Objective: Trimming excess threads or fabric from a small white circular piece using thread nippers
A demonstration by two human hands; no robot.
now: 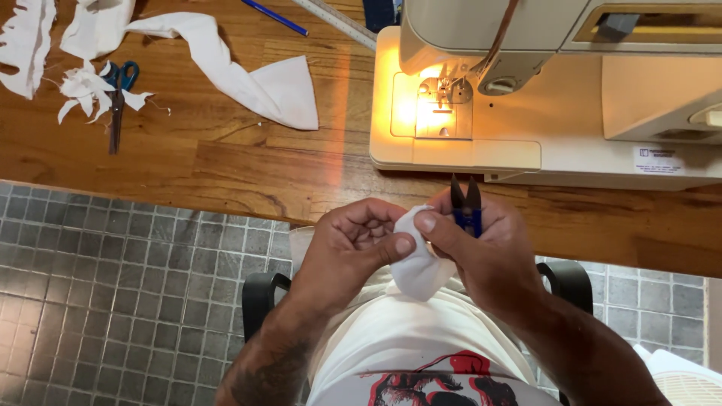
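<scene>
I observe both hands held together in front of the desk (226,162) edge, above the lap. The left hand (353,244) has its grip closed on a small white fabric piece (417,267), thumb pressed on top and fingers curled behind. The right hand (481,252) pinches the same fabric with its thumb from the other side, so the cloth sits clamped between the two thumbs and hangs down below them. The right hand's grip also holds blue thread snips (466,204), blades pointing up toward the sewing machine (541,90) and slightly parted.

The sewing machine stands on the desk just beyond the hands, its lamp lit over the needle plate (436,109). Well apart, at the far left of the desk, lie blue-handled scissors (118,101) among white fabric scraps (83,90), with a long white fabric strip (241,68) beside them. A blue pen (274,16) lies near the top edge.
</scene>
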